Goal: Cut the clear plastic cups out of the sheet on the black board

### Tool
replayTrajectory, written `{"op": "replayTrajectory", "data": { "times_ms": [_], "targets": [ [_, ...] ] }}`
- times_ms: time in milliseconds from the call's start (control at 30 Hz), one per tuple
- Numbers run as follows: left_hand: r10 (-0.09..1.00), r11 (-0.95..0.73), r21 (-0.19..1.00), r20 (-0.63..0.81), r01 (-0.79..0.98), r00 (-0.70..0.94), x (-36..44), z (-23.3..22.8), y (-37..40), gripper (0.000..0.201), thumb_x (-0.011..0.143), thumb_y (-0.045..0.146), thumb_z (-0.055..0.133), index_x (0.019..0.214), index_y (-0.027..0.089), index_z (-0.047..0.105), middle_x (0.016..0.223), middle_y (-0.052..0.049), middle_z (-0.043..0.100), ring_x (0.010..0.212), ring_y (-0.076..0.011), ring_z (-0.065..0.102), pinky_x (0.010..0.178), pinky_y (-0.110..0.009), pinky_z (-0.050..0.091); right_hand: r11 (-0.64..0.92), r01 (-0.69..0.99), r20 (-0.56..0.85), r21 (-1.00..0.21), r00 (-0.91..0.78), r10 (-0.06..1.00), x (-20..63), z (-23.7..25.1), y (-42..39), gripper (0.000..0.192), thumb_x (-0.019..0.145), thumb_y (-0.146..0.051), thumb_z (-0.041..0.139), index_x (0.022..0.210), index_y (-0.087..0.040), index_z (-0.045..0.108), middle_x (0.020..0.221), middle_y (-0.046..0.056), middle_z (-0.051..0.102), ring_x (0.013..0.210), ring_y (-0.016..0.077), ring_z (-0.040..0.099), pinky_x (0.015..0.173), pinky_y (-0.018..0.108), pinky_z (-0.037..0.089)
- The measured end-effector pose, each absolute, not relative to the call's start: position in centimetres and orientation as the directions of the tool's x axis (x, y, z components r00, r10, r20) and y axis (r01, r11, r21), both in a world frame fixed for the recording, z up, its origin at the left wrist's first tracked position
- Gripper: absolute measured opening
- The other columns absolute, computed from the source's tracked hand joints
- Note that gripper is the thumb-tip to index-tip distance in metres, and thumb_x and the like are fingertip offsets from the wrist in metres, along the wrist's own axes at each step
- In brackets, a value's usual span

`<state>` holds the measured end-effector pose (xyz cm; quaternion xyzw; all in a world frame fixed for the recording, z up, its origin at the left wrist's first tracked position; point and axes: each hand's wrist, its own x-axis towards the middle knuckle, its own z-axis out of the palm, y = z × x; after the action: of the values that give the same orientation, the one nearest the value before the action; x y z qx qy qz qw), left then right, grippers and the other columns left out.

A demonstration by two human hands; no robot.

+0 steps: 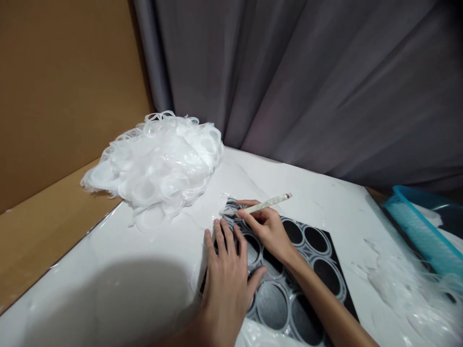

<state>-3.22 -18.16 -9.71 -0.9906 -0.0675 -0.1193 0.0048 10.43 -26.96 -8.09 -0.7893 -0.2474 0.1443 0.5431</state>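
At the far corner of the black sheet [327,277], your right hand [269,230] is pinching a thin stick [267,203] over clear film while your left hand [226,279] is pressing flat, fingers spread; most circles are lying untouched, and a pile of clear rings [159,166] is sitting well apart.

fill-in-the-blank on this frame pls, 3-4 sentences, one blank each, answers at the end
1. The right hand holds a thin ____ like a pen.
2. The left hand lies flat on a black sheet printed with ____.
3. The pile of clear plastic rings sits at the table's far ____ corner.
4. The basket at the right edge is ____ in colour.

Missing words: stick; circles; left; blue
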Motion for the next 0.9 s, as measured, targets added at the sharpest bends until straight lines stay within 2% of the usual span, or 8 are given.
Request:
{"op": "replayTrajectory", "data": {
  "times_ms": [167,333,400,467,567,667,767,900],
  "targets": [
    [0.136,-0.990,-0.009,0.240,0.142,0.961,-3.4,-9.4,-18.3,0.095,0.093,0.078,0.051,0.149,0.001,0.051,0.154,-0.035,0.041,0.150,-0.0487,0.033,0.120,-0.068,0.031,-0.308,0.275,0.059,-0.911,0.824,0.564,10.7,-8.4,-26.8,0.037,0.096,-0.048,0.069,0.109,-0.015,0.079,0.119,0.011,0.073,0.058,0.0096,0.043,0.050,0.027,0.034],
    [0.127,-0.989,-0.044,0.239,0.141,0.963,-3.3,-9.5,-18.1,0.093,0.092,0.079,0.053,0.146,0.004,0.056,0.152,-0.033,0.046,0.148,-0.0487,0.037,0.118,-0.067,0.035,-0.334,0.421,0.151,-0.843,0.782,0.605,10.1,-8.2,-27.1,0.030,0.102,-0.043,0.063,0.112,-0.019,0.078,0.118,0.008,0.075,0.070,0.0144,0.062,0.063,0.029,0.051],
    [0.107,-0.989,-0.072,0.227,0.127,0.968,-3.3,-9.6,-18.1,0.095,0.091,0.080,0.053,0.147,0.002,0.056,0.151,-0.034,0.046,0.146,-0.0512,0.039,0.117,-0.068,0.036,-0.329,0.614,0.259,-0.718,0.674,0.692,9.6,-8.0,-27.4,0.026,0.106,-0.034,0.058,0.119,-0.019,0.075,0.121,0.006,0.075,0.089,0.0184,0.071,0.080,0.032,0.056],
    [0.104,-0.987,-0.096,0.207,0.126,0.973,-3.3,-9.7,-18.3,0.098,0.092,0.079,0.052,0.147,-0.001,0.054,0.151,-0.036,0.045,0.146,-0.0528,0.038,0.117,-0.069,0.035,-0.316,0.813,0.346,-0.488,0.513,0.785,9.2,-7.8,-27.7,0.026,0.107,-0.025,0.056,0.127,-0.017,0.071,0.124,0.006,0.075,0.105,0.0218,0.072,0.090,0.036,0.057],
    [0.103,-0.985,-0.121,0.181,0.126,0.978,-3.4,-9.7,-18.7,0.099,0.093,0.077,0.052,0.147,-0.005,0.052,0.154,-0.037,0.039,0.147,-0.0541,0.034,0.118,-0.071,0.031,-0.334,0.931,0.350,-0.150,0.366,0.862,8.8,-7.7,-27.9,0.033,0.104,-0.016,0.057,0.136,-0.013,0.065,0.134,0.008,0.071,0.106,0.0251,0.072,0.085,0.039,0.058],
    [0.116,-0.984,-0.111,0.171,0.136,0.978,-3.4,-9.7,-18.9,0.096,0.094,0.076,0.052,0.143,-0.006,0.056,0.155,-0.038,0.038,0.147,-0.0550,0.034,0.118,-0.072,0.029,-0.374,0.927,0.352,-0.004,0.352,0.868,9.0,-7.7,-27.7,0.038,0.102,-0.013,0.059,0.139,-0.010,0.063,0.135,0.011,0.070,0.105,0.0267,0.073,0.081,0.041,0.058],
    [0.139,-0.983,-0.092,0.191,0.159,0.972,-3.3,-9.6,-18.8,0.095,0.091,0.077,0.056,0.145,-0.001,0.056,0.154,-0.035,0.042,0.147,-0.0537,0.035,0.119,-0.070,0.029,-0.430,0.903,0.396,0.008,0.392,0.830,9.9,-7.7,-27.7,0.038,0.103,-0.015,0.056,0.140,-0.009,0.063,0.136,0.013,0.069,0.109,0.0286,0.073,0.084,0.042,0.057],
    [0.129,-0.984,-0.094,0.215,0.152,0.968,-3.2,-9.7,-18.5,0.098,0.086,0.078,0.064,0.147,0.002,0.055,0.151,-0.034,0.046,0.144,-0.0541,0.039,0.116,-0.070,0.033,-0.563,0.802,0.545,-0.200,0.568,0.617,11.9,-7.0,-28.1,0.035,0.107,-0.019,0.050,0.138,-0.016,0.066,0.133,0.009,0.071,0.111,0.0228,0.072,0.087,0.034,0.057]
  ]
}}
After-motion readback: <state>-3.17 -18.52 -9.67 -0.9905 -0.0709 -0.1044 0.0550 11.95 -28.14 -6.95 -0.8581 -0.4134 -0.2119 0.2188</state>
